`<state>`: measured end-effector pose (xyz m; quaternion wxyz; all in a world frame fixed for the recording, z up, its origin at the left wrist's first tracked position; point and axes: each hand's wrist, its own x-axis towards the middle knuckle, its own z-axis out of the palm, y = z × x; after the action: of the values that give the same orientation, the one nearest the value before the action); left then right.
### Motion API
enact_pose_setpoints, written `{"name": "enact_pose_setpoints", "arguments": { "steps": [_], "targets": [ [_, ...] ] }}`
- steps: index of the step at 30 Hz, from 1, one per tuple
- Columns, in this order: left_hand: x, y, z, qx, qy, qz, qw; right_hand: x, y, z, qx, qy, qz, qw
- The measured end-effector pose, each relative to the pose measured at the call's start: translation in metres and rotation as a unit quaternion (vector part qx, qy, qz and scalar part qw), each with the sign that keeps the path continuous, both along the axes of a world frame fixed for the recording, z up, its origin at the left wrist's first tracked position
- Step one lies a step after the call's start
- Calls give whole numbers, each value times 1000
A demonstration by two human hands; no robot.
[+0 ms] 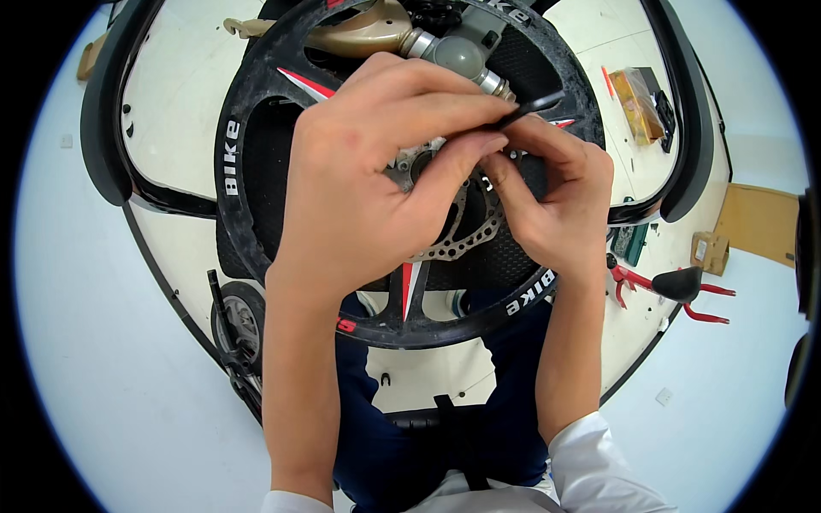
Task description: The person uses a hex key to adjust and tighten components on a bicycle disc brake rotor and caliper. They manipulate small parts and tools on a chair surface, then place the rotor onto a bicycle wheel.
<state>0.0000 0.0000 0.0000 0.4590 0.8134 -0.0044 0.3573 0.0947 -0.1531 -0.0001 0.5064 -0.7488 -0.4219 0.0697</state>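
Observation:
My left hand [368, 188] is closed around a slim black tool [540, 101] over the hub of a black spoked wheel [241, 175] with red and white accents. Just right of it, my right hand [560, 205] is pinched at the same spot, its fingertips close to my left thumb; what they grip is hidden. Beneath both hands shows a perforated silver brake disc [453, 248], its center partly covered. A gold and silver pneumatic tool [376, 30] lies at the top of the wheel, beyond my hands.
Black curved armrests [104, 128] [684, 128] flank the wheel, above my legs. A small wheeled frame [244, 325] stands lower left. A red fork-like part with a black piece [676, 285], a cardboard box [708, 252], a brown board [757, 222] and a yellow box [634, 103] lie to the right.

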Motion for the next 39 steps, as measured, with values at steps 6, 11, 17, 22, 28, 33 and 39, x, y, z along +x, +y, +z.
{"name": "enact_pose_setpoints", "arguments": {
  "steps": [6, 11, 17, 22, 28, 33, 39],
  "targets": [
    [4, -3, -10, -15, 6, 39, 999, -1, 3, -7, -16, -42, -37, 998],
    [8, -5, -15, -19, -28, 33, 999, -1, 5, -18, 17, 36, -59, 997],
    [-6, 8, -15, -83, 82, 43, 992, 1, 0, -6, 32, 162, -69, 984],
    [-15, 3, -15, 78, 119, 20, 990, 8, -4, -8, 50, 195, -45, 978],
    [-14, -8, -3, 119, 169, 18, 978, 9, -6, -10, 53, 223, -21, 973],
    [-10, -15, -12, 128, 203, 27, 971, 10, -9, -8, 58, 233, -27, 970],
    [-9, -13, -11, 64, 190, 26, 979, 15, -16, -5, 57, 240, -29, 969]
  ]
}}
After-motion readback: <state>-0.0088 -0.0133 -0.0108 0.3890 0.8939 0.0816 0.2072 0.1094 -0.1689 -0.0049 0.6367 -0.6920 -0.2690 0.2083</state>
